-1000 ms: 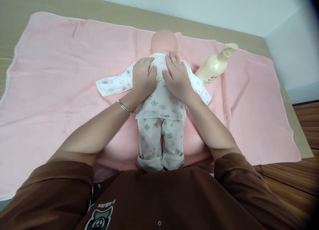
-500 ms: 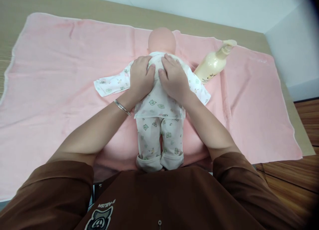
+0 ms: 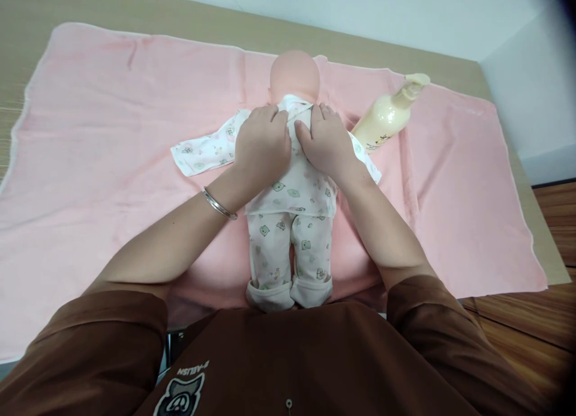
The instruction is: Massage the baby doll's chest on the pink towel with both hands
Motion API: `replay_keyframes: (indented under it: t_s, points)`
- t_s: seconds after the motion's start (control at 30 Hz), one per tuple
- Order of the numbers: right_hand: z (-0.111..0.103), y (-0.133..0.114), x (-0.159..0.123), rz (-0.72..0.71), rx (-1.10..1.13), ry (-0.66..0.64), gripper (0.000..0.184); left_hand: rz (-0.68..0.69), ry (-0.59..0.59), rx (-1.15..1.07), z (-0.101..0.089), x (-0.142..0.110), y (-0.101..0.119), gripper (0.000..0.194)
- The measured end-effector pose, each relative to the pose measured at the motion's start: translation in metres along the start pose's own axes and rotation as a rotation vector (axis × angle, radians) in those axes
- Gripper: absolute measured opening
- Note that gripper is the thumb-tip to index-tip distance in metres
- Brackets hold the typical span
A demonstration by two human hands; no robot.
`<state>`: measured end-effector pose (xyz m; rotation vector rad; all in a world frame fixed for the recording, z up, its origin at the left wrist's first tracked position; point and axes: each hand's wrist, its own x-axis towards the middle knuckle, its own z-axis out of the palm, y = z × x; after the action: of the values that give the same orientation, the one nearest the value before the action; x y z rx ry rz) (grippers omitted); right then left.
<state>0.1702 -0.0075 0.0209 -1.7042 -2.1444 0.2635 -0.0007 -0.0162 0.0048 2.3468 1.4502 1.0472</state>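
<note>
A baby doll (image 3: 295, 74) lies with the smooth back of its head towards me, its face not visible. It wears a white printed shirt (image 3: 292, 191) and matching trousers (image 3: 310, 248) with turned-up cuffs. At the doll's left shoulder, my left hand (image 3: 264, 141) has its fingers bent and closed on the shirt cloth near the collar; its fingertips are partly hidden. My right hand (image 3: 330, 141) rests on the other shoulder, fingers stretched along the cloth and thumb apart. The collar has a slanting fold between both hands. The shirt's left sleeve spreads flat to the side.
Under the doll is a pink towel (image 3: 112, 134) spread across a wooden table (image 3: 189, 17). A cream pump bottle (image 3: 387, 113) lies tilted beside the right sleeve. A pale wall (image 3: 360, 8) stands behind the table.
My left hand's fingers have curled in on the shirt. My right hand has shifted slightly right and down. The collar cloth is now creased and pulled.
</note>
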Motion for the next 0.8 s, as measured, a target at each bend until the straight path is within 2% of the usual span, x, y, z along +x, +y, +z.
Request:
replay_keyframes:
  t_s: [0.17, 0.3, 0.47, 0.63, 0.7, 0.8]
  points:
    - [-0.005, -0.019, -0.024, -0.096, -0.044, 0.002, 0.060, -0.139, 0.017, -0.196, 0.011, 0.011, -0.028, 0.038]
    - [-0.010, -0.038, -0.041, -0.152, -0.048, 0.004, 0.048, -0.159, -0.013, -0.227, 0.012, 0.019, -0.040, 0.046]
    - [-0.016, -0.033, -0.023, -0.054, -0.104, -0.050, 0.035, -0.144, -0.043, -0.161, 0.005, 0.013, -0.023, 0.052]
    - [-0.019, -0.018, -0.001, 0.086, -0.107, -0.076, 0.048, 0.018, -0.050, -0.068, -0.004, -0.001, 0.004, 0.037]
    - [-0.019, -0.017, 0.000, 0.087, -0.131, -0.081, 0.051, 0.010, -0.042, -0.046, -0.005, -0.002, 0.006, 0.030]
    - [-0.018, -0.021, -0.006, 0.070, -0.163, -0.078, 0.049, -0.042, -0.035, -0.072, -0.005, 0.004, 0.000, 0.040]
